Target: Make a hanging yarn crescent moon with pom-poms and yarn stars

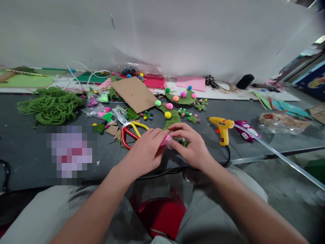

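Observation:
Near the table's front edge, my left hand and my right hand meet around a small clear plastic bag with something pink inside. The fingers of both hands are closed on it. Just beyond them lies a green yarn-wrapped curved piece with pink, yellow and green pompoms. A second curved piece with pompoms lies behind it. Scissors with red and yellow handles rest beside my left hand, partly hidden by it. Right of my right hand is a yellow glue gun.
Green yarn is heaped at the left. A brown board lies behind the scissors. Farther right are a purple packet, a plastic bag and a long clear stick reaching past the table edge.

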### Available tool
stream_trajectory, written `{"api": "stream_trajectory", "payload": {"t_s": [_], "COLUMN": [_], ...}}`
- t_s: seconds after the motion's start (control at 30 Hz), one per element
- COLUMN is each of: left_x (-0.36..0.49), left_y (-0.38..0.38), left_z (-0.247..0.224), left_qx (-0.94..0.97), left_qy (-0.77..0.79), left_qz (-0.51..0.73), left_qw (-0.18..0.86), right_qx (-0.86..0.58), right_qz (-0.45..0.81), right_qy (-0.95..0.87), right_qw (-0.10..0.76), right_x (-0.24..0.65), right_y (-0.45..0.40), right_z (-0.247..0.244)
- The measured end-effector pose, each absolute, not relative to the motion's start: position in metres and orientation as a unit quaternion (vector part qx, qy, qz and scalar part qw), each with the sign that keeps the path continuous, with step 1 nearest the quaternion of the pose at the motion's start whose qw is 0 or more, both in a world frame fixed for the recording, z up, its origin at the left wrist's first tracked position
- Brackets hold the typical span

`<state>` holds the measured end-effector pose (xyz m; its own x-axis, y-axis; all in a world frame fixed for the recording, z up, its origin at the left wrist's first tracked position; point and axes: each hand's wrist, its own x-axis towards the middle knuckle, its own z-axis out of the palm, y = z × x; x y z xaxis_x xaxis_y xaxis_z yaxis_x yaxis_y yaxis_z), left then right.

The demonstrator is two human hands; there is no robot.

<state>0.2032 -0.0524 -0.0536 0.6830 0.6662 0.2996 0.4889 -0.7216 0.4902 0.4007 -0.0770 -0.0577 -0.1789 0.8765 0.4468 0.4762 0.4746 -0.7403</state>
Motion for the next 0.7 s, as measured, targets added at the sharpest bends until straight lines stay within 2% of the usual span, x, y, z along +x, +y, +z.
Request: {"api": "stream_trajectory", "payload": {"t_s": [0.4,0.57,0.7], "left_x": [0.206,0.202,0.201], "left_y": [-0.049,-0.048,-0.047], "left_z": [-0.057,-0.059,-0.06], "left_qx": [0.87,0.868,0.867], "left_qy": [0.371,0.377,0.382], "left_qz": [0.267,0.275,0.278], "left_qw": [0.184,0.168,0.16], "right_qx": [-0.503,-0.551,-0.532], "right_qz": [0.173,0.212,0.249], "right_qy": [-0.746,-0.711,-0.692], "right_qw": [0.4,0.382,0.421], "right_x": [0.409,0.415,0.417], "right_y": [-0.073,-0.073,-0.072], "right_z": [-0.053,-0.053,-0.051]}}
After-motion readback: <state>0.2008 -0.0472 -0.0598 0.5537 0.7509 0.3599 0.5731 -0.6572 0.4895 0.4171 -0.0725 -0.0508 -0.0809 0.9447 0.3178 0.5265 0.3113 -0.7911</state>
